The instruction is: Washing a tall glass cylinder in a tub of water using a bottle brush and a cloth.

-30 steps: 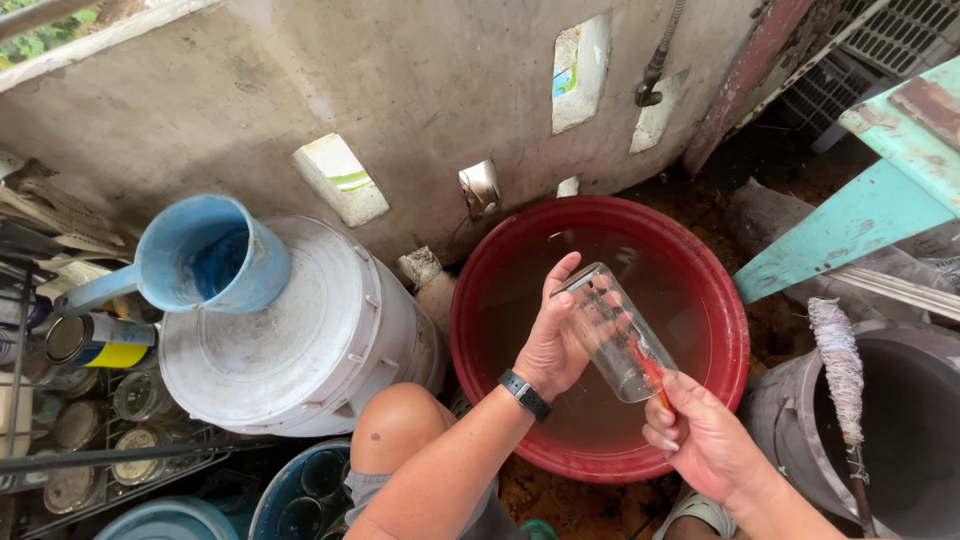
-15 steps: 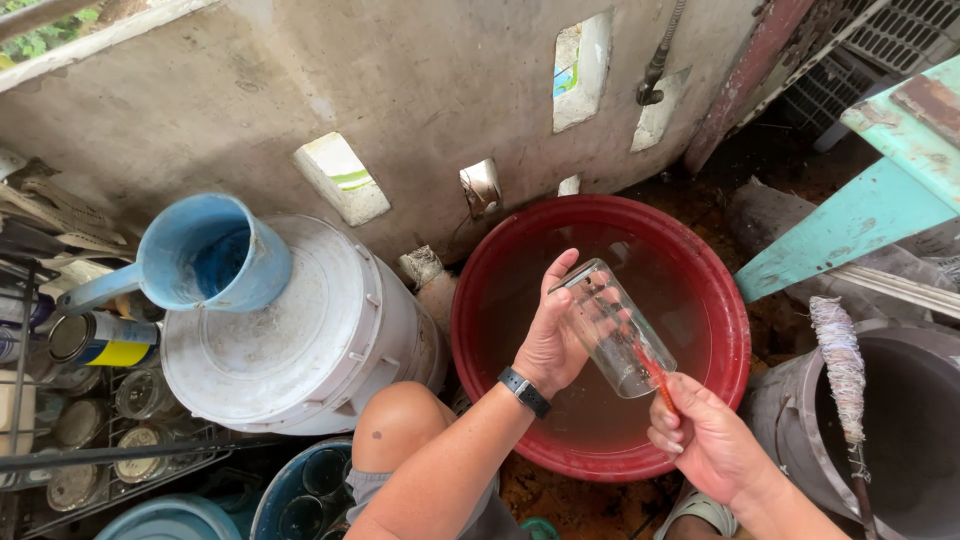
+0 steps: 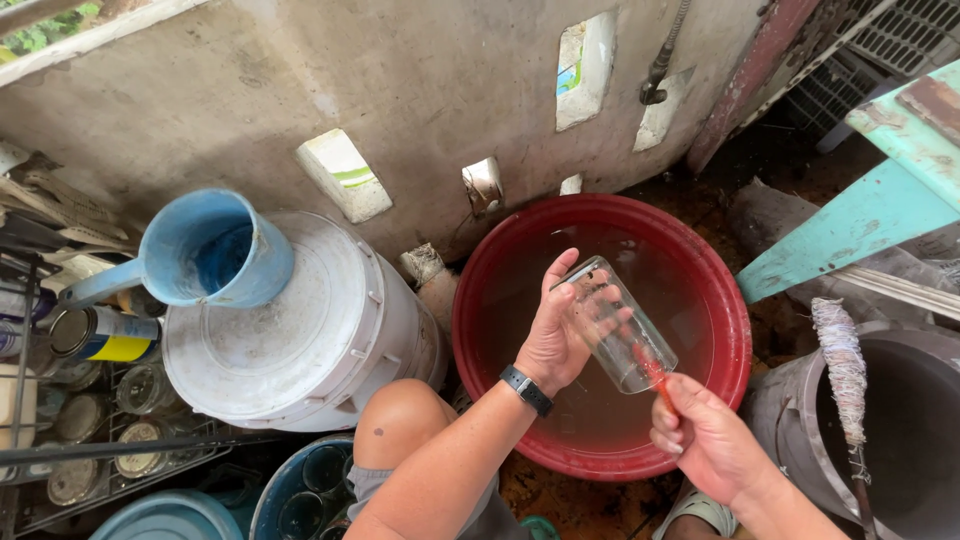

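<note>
Left hand (image 3: 555, 340) grasps a clear glass (image 3: 618, 328) over the red basin's (image 3: 735, 330) middle. Right hand (image 3: 705, 440) clenches an orange brush (image 3: 652, 368) working inside it. Scrubbing step; next likely needs a rinse in the basin water.

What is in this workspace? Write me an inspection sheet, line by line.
Surface: bare earth floor beside a concrete wall.
Job's things: clear glass jar tilted over a red basin of murky water; red-handled brush pushed into the jar's mouth.
Clutter: blue jug on a white lidded bucket; jars in a wire rack; grey tub.
Grippers: left hand grips the jar; right hand holds the brush.
Cables: nothing seen.
Surroundings: turquoise wooden frame, right.
</note>
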